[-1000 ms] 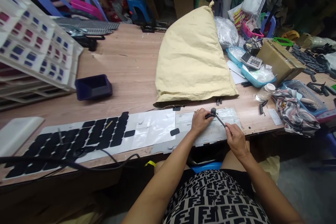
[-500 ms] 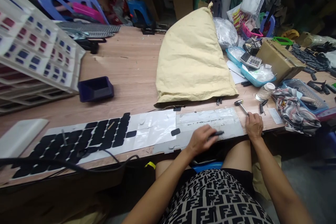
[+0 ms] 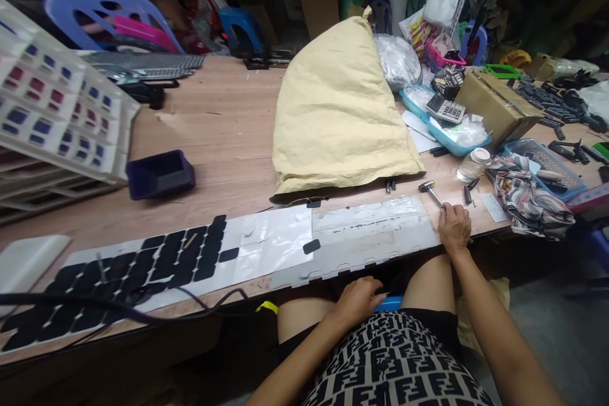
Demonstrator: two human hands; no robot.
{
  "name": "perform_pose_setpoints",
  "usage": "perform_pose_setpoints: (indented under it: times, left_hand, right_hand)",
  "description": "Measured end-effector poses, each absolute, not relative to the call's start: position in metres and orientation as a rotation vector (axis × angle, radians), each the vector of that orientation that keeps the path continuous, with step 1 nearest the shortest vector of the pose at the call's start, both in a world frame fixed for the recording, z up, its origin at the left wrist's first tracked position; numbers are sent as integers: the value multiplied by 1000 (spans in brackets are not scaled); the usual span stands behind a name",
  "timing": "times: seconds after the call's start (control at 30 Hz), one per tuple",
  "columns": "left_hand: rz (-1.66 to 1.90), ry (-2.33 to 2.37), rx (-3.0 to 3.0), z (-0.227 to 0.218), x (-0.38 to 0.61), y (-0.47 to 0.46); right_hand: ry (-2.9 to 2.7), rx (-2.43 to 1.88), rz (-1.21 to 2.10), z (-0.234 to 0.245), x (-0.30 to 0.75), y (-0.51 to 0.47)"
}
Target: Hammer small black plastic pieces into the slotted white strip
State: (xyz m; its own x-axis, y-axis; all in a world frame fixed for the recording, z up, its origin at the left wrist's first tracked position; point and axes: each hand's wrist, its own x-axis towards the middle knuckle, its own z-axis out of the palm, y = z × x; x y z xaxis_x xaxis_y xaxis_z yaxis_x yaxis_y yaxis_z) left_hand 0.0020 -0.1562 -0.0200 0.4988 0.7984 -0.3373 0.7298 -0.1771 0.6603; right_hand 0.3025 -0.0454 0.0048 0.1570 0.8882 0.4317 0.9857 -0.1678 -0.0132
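Observation:
My right hand (image 3: 454, 227) rests at the table's front edge with its fingers curled over the end of a small hammer's handle. The hammer (image 3: 427, 187) lies on the wood, its metal head pointing away from me. Left of the hand lies a long grey plastic-covered strip (image 3: 375, 235). My left hand (image 3: 359, 301) is below the table edge over my lap, next to a blue stool seat (image 3: 392, 302). Its fingers are curled and what they hold is hidden. A white sheet with several black pads (image 3: 143, 260) lies further left.
A tan paper sack (image 3: 337, 108) lies behind the strip. A dark blue tray (image 3: 159, 172) and stacked white racks (image 3: 57, 114) are to the left. A black cable (image 3: 118, 306) crosses the front edge. A patterned cloth (image 3: 528, 198), blue basket (image 3: 547, 162), jar (image 3: 471, 166) and cardboard box (image 3: 495, 104) crowd the right.
The hammer was set down to the right of the strip with my right hand still on it. My left hand carried a small black piece off the strip and dropped below the table edge.

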Motion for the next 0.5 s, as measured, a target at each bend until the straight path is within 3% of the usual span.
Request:
perform_pose_setpoints:
  times: [0.1,0.2,0.37,0.5]
  left_hand:
    - [446,1070,1876,18,19,-117]
    - [706,1440,1824,36,41,-44]
    - [683,1917,1690,31,73,61]
    - [546,1981,1649,26,72,71]
  right_hand:
    - [-1805,-2144,-477,4,302,-46]
    - [-1802,-2135,-493,4,301,-46]
    - [-1797,-2117,-506,3,300,-47]
    - [-1785,-2128,-486,3,299,-48]
